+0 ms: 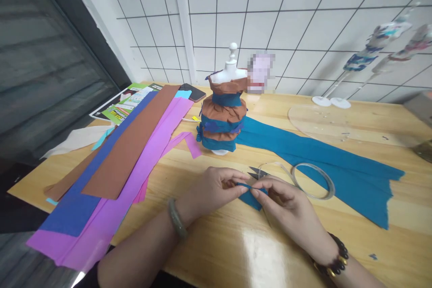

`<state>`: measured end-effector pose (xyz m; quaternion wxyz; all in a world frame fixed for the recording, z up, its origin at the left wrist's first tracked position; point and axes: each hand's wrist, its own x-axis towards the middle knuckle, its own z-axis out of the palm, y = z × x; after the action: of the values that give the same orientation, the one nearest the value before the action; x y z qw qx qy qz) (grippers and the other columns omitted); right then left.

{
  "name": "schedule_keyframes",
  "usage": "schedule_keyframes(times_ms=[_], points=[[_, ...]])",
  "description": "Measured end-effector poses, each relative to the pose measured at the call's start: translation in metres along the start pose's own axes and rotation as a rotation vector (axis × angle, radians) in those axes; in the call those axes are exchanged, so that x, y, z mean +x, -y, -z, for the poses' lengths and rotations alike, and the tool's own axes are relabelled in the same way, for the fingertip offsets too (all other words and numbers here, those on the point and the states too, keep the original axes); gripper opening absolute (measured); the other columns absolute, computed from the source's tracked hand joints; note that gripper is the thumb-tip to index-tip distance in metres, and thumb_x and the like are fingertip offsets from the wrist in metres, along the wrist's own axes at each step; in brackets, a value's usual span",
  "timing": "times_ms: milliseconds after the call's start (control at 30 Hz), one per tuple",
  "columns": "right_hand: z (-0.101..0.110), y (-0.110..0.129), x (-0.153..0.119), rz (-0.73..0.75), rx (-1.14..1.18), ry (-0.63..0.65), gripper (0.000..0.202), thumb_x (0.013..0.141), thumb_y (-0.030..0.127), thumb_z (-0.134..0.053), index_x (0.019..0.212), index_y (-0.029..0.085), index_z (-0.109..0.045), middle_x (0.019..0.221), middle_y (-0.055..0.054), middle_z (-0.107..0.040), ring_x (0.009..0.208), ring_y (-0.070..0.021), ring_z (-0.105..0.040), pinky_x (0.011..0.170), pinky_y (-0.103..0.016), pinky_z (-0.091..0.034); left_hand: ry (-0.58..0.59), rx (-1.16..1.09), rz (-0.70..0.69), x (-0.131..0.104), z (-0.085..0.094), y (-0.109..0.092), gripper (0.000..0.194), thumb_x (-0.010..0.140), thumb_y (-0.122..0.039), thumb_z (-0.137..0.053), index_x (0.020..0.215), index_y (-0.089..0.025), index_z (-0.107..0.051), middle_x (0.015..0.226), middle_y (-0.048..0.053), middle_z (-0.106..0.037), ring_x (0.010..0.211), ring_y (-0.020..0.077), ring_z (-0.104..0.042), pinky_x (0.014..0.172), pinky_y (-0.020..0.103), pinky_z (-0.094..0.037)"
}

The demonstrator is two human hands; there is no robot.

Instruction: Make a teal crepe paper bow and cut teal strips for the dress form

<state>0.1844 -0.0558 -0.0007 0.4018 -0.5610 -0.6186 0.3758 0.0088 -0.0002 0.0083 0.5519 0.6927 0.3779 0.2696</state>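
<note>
Between the fingertips of my left hand [218,189] and my right hand [286,204] a small piece of teal crepe paper [251,199] is pinched along its upper edge. Both hands are closed on it, just above the table. Behind my right fingers lie scissors [257,172], their blades showing and their handles partly hidden. A roll of clear tape [313,181] rests beyond my right hand. Farther back stands a small white dress form [231,69] wearing a ruffled dress [223,119] of brown, teal and purple crepe paper.
Long crepe strips in brown [135,148], blue [77,211] and purple [91,243] overlap on the left. A wide teal strip [313,153] stretches to the right. A phone [192,92] and printed packets [124,105] lie behind. Two small decorated figures on stands [361,60] are at the back right.
</note>
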Motion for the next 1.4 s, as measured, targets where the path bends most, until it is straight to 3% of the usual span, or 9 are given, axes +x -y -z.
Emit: schedule_keyframes(times_ms=[200,567,900,1400], points=[[0.002,-0.002,0.001,-0.026,0.030,-0.030,0.011,0.077,0.031,-0.061,0.082,0.022,-0.065,0.080,-0.003,-0.065,0.073,-0.0165,-0.057,0.064,-0.027,-0.045,0.010,-0.043,0.060,0.001,0.001,0.008,0.022,0.075,-0.031,-0.060,0.086,-0.014,-0.067,0.081,0.006,-0.068,0.075,0.0151,-0.062,0.069,0.025,-0.049],[0.008,-0.005,0.002,-0.156,0.218,-0.052,0.014,0.073,0.031,-0.065,0.083,0.023,-0.067,0.077,-0.002,-0.068,0.071,-0.0146,-0.058,0.061,-0.024,-0.046,-0.019,-0.270,0.110,0.003,0.004,0.006,0.014,0.069,-0.022,-0.065,0.080,-0.013,-0.065,0.068,0.001,-0.062,0.064,0.0088,-0.056,0.060,0.020,-0.044],[0.011,0.002,0.004,-0.191,0.193,-0.067,0.012,0.071,0.033,-0.065,0.077,0.024,-0.069,0.070,-0.001,-0.069,0.063,-0.0132,-0.059,0.057,-0.022,-0.047,-0.027,-0.290,0.086,0.003,0.005,0.004,0.009,0.071,-0.019,-0.062,0.078,-0.014,-0.065,0.069,0.000,-0.062,0.064,0.0082,-0.055,0.059,0.019,-0.042],[0.013,0.004,0.005,-0.169,0.161,-0.039,0.016,0.072,0.036,-0.063,0.077,0.022,-0.069,0.075,-0.003,-0.072,0.069,-0.0188,-0.065,0.062,-0.029,-0.054,-0.018,-0.243,0.080,0.002,0.006,-0.001,0.012,0.071,-0.019,-0.062,0.079,-0.012,-0.067,0.076,0.006,-0.069,0.069,0.0135,-0.062,0.062,0.024,-0.048]])
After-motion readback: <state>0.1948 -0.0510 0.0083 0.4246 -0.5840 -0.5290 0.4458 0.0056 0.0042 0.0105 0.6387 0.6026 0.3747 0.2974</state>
